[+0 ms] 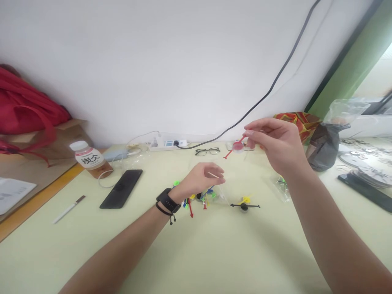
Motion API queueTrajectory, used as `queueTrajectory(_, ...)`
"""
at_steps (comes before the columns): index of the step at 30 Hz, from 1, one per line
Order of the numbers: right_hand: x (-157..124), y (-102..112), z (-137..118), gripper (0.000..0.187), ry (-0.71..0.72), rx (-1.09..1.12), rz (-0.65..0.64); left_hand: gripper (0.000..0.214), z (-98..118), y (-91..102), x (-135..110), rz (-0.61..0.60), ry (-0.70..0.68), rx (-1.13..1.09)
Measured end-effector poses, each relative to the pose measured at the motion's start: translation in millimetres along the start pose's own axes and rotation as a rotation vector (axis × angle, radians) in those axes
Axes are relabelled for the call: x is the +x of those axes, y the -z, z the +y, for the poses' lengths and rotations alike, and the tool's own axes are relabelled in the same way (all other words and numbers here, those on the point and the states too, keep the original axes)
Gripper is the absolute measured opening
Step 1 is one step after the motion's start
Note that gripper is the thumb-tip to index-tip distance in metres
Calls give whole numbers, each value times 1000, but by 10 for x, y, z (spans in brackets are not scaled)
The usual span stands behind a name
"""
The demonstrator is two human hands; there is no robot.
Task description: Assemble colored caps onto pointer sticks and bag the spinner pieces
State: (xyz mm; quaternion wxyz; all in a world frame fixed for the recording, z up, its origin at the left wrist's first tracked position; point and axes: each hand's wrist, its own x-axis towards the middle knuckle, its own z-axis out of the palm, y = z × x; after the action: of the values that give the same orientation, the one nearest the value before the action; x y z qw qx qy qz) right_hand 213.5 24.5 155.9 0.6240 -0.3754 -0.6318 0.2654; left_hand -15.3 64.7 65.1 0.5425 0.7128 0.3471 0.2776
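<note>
My right hand (275, 143) is raised above the table, thumb and fingers pinching one end of a red arrow spinner (238, 147) with a round clear-and-red centre. Lower and to the left, my left hand (203, 177), with a black watch (168, 201) on its wrist, has its fingers drawn together; whatever they hold is too small to make out. Partly hidden under that hand lies a pile of coloured arrow spinners (191, 207) in red, blue, green and other colours. To the right of the pile, a black arrow spinner (244, 207) rests on the table against a yellow one (245, 199).
At left are a bottle (92, 159), a black phone (121, 190) and a white pen (69, 209). Glasses (207, 151) and a power strip (168, 143) lie by the wall. A plastic bag of parts (282, 185), a dark bag (324, 147) and round discs (372, 167) are at right.
</note>
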Motion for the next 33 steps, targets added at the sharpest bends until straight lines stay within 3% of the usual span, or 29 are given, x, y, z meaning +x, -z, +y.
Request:
queueTrajectory(3, -2, -32, 17, 12, 10, -93, 37, 44, 39, -3, 7, 37, 4, -32)
queueTrajectory(11, -68, -94, -59, 9, 80, -299, -22, 47, 338, -52, -57, 105, 44, -230)
queueTrajectory(18, -110, -184, -69, 9, 148, -400, -58, 35, 413, 36, -98, 205, -153, 163)
queueTrajectory(26, -121, -219, 13, 13, 88, -440, -214, 27, 275, 69, -75, 245, -250, 111)
queueTrajectory(33, -122, -209, -40, 11, 160, -418, -25, 12, 379, 109, -150, 295, -368, 396)
